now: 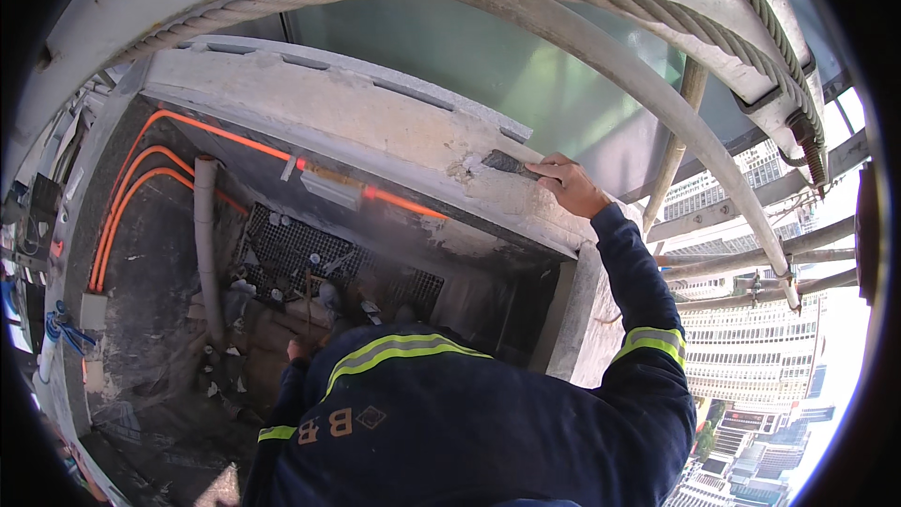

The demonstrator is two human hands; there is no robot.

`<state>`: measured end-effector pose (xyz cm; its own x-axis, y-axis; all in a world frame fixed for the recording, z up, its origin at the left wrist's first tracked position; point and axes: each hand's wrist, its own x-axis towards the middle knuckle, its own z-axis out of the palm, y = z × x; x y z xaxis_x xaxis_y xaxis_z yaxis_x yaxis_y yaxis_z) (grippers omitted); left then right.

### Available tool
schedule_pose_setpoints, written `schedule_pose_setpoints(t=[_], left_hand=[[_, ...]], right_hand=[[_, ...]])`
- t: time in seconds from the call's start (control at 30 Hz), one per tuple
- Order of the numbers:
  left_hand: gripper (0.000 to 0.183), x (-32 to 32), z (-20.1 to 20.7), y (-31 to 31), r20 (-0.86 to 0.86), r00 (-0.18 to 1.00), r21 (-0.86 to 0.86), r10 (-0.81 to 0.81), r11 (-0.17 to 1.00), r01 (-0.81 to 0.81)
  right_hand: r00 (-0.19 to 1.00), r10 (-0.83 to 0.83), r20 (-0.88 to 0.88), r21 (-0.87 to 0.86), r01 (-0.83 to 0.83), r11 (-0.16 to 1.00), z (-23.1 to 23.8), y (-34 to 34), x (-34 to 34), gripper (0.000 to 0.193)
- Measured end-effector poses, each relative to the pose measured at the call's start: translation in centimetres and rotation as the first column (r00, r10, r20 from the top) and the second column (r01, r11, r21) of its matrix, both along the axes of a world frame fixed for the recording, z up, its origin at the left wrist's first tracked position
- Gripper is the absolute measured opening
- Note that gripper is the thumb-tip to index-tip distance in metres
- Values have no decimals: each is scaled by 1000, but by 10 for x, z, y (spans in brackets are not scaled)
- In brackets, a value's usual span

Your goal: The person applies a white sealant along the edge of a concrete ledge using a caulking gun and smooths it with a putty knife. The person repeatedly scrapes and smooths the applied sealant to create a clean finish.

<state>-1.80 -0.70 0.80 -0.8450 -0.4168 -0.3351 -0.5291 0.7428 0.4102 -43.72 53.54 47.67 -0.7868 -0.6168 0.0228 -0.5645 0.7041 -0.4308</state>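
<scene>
**Dark hand tool [505, 161] against a patchy concrete ledge [361, 122]**

We see the right hand [571, 185] closed around the right end of the tool, at the end of an outstretched navy sleeve [638, 282] with a reflective band. The tool is short and dark grey, somewhat mottled, and lies nearly flat with its free end pointing left. We cannot tell whether it is a scraper or a brush. That end appears to rest on the ledge, right beside a chipped, whitish patch [462, 167]. Around it we find the concrete pale beige, rough and blotchy, with dark slots along its far edge.

The left hand [298, 349] is low, near a thin upright rod [309, 296]; it is mostly hidden, so we cannot tell whether it grips anything. Below the ledge, we see orange conduit [408, 204] along the dark inner wall and a grey pipe [206, 244] standing farther left.
</scene>
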Motion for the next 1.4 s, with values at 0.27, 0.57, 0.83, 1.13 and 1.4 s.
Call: schedule_pose_setpoints(t=[0.27,0.57,0.83,1.13,1.4], left_hand=[[31,19,-32,-3,-10,995,-32,-104,994,103],[28,6,-15,-8,-89,930,-164,-356,926,339],[29,-28,12,3,-6,900,-217,-437,879,425],[50,-51,18,-2,161,927,-239,-338,898,369],[23,-76,2,-26,166,684,-353,-710,605,713]], right_hand=[[999,44,6,70,-45,997,52,10,12,34],[981,183,60,167,-190,967,46,-36,33,31],[979,118,164,287,-162,944,65,4,39,32],[990,83,116,234,-109,966,62,47,61,33],[999,3,49,354,-21,935,73,68,70,33]])
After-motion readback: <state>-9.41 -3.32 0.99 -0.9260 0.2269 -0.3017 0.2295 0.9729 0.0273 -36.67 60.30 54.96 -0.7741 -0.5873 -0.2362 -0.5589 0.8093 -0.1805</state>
